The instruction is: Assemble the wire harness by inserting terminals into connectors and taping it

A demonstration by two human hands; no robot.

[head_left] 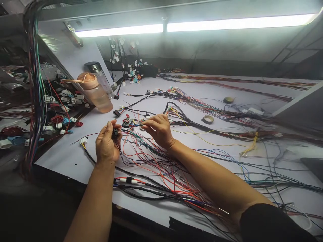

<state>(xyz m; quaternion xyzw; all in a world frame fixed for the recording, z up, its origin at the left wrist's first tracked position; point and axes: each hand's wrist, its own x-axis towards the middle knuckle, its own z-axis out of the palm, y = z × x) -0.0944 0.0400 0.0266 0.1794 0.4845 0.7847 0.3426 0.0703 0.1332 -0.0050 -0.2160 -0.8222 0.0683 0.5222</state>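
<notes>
My left hand [107,143] is closed around a black connector [116,132], with several thin wires running out of it to the right. My right hand [159,129] pinches with thumb and fingers at a wire just right of a second black connector [127,121] with a red part on it. That second connector lies between the two hands. Below them a loose bundle of red, green and dark wires [151,158] spreads across the white table [83,129]. What sits exactly between my right fingertips is too small to make out fully.
A peach-lidded water bottle [97,94] and a black-capped bottle [101,75] stand at the back left. Tape rolls [208,119] lie right of centre. A hanging wire bundle [35,94] and piled connectors [67,101] are at the left. A lamp [237,23] spans overhead.
</notes>
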